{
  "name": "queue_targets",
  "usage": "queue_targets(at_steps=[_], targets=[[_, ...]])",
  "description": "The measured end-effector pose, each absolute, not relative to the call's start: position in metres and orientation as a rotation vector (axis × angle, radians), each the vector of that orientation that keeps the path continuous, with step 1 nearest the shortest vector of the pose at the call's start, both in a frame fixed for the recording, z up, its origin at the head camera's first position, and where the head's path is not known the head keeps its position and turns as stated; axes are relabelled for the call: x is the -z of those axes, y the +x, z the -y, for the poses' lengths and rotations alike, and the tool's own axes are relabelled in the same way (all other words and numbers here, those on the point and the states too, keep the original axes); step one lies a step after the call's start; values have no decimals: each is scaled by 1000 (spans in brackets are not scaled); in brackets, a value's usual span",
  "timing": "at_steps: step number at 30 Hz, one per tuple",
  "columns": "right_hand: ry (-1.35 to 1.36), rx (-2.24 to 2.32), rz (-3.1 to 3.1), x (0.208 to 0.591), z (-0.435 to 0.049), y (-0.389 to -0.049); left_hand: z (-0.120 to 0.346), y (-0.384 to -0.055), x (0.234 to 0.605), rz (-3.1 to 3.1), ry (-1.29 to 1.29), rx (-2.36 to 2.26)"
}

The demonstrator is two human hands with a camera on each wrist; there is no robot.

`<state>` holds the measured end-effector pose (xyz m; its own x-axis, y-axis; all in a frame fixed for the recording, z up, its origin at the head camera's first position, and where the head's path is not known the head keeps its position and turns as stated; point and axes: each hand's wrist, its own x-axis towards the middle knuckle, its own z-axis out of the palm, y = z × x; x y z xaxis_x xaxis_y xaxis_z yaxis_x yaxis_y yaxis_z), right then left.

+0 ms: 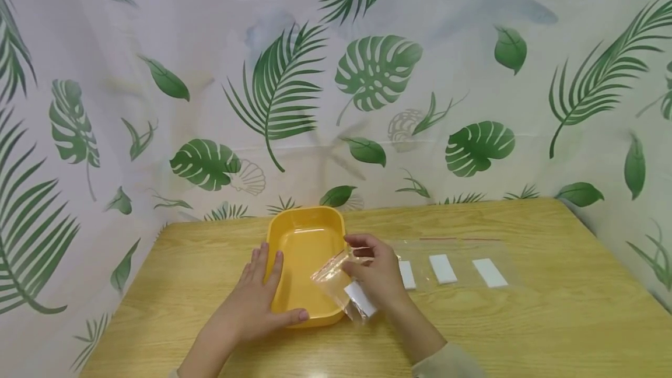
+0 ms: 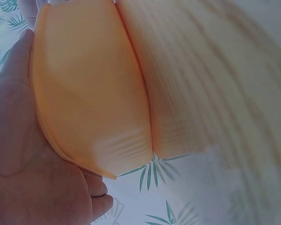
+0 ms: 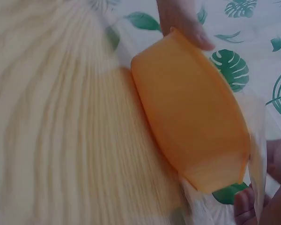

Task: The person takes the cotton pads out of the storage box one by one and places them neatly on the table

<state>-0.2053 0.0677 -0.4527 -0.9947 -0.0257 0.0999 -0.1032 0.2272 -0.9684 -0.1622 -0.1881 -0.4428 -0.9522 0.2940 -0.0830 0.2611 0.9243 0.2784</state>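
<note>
A yellow tray (image 1: 307, 241) with rounded corners stands on the wooden table. My left hand (image 1: 252, 305) rests on its left rim with fingers straight and spread, the thumb at the near edge. In the left wrist view the same hand lies along the rim beside the tray's outer wall (image 2: 93, 93). With thumb and fingers, my right hand (image 1: 380, 273) pinches a clear zip bag (image 1: 328, 279) over the tray's right side. A white rectangular piece (image 1: 359, 297) is inside that bag, partly hidden by the hand.
To the right of the tray, more clear zip bags lie in a row, holding a white piece (image 1: 406, 275), another white piece (image 1: 443, 269) and a third white piece (image 1: 490, 273). Behind the wooden table (image 1: 556, 325) hangs a leaf-printed cloth (image 1: 420, 174).
</note>
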Motion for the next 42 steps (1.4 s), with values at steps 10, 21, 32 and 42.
queue_targets(at_steps=[10, 21, 32, 42], targets=[[294, -1707, 2929, 436, -103, -210, 187, -160, 440, -2961, 433, -422], [590, -2074, 2705, 395, -124, -199, 187, -159, 440, -2949, 430, -446], [343, -1783, 2587, 382, -132, -195, 189, -164, 442, -2956, 442, -438], [380, -2015, 2528, 390, -173, -192, 189, -163, 439, -2938, 448, -451]])
